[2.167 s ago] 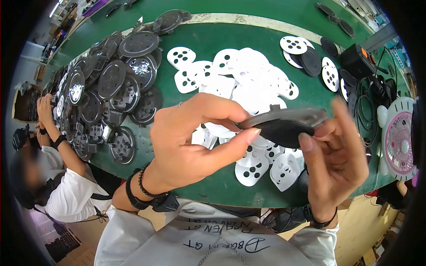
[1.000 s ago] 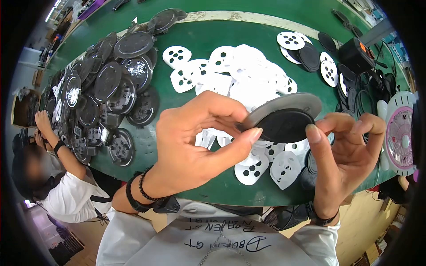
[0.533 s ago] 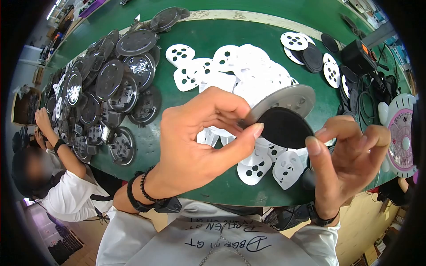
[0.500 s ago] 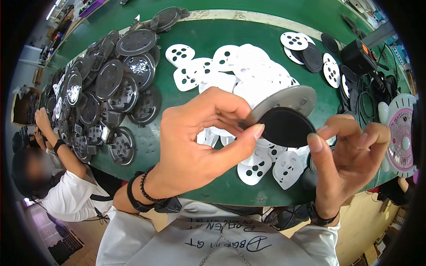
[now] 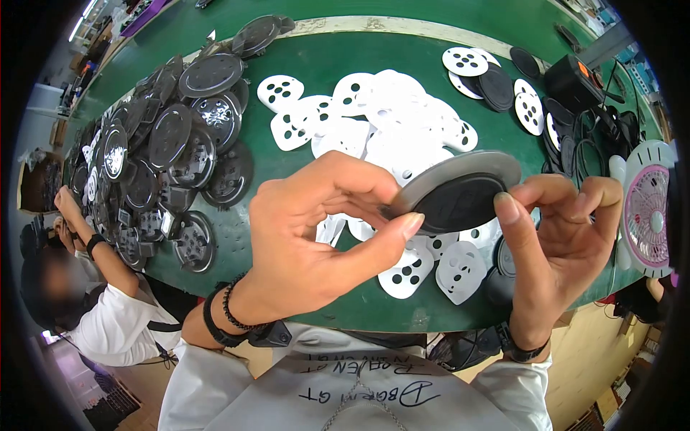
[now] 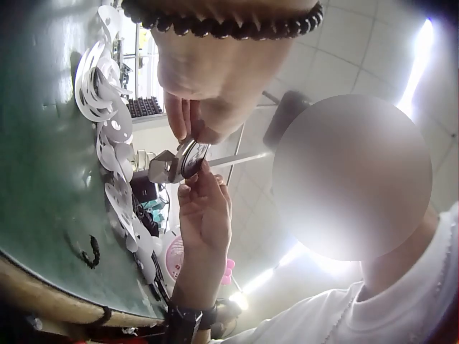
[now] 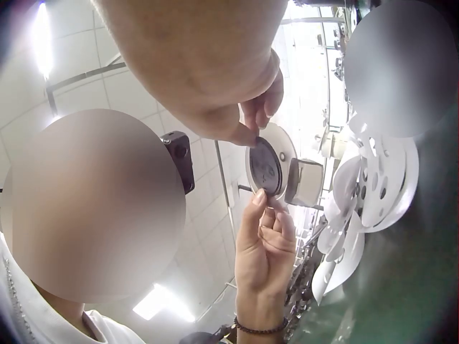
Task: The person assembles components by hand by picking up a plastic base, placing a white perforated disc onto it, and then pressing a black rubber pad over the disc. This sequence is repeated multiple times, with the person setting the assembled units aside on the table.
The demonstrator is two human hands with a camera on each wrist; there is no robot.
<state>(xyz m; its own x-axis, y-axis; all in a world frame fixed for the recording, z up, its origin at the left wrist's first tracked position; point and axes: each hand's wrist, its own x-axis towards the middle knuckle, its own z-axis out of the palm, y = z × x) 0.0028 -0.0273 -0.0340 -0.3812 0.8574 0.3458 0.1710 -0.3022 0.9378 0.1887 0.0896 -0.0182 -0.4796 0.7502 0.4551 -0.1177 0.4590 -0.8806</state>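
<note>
My left hand (image 5: pixel 323 230) pinches the left edge of a grey translucent round housing (image 5: pixel 496 164) and a black disc (image 5: pixel 463 205) between thumb and index finger. The disc lies against the housing's near face, tilted above the white sheets. At its right edge my right hand (image 5: pixel 560 251) pinches with thumb and index finger, the other fingers curled. In the right wrist view the black disc (image 7: pixel 265 166) lies within the pale housing rim, and a boxy part (image 7: pixel 307 183) projects from the housing's back. The left wrist view shows both hands at the housing's edges.
White hole-punched sheets (image 5: pixel 402 122) are heaped mid-table. Dark round housings (image 5: pixel 208 75) pile up at the left, beside another person's arm (image 5: pixel 108 251). At the right are black discs (image 5: pixel 496 87), a black box (image 5: pixel 573 82), cables and a pink-and-white fan (image 5: pixel 647 208).
The housing has tipped from nearly edge-on to showing more of its near face. Since half a second ago, the black disc has moved up against the housing, leaving less of the housing's face uncovered.
</note>
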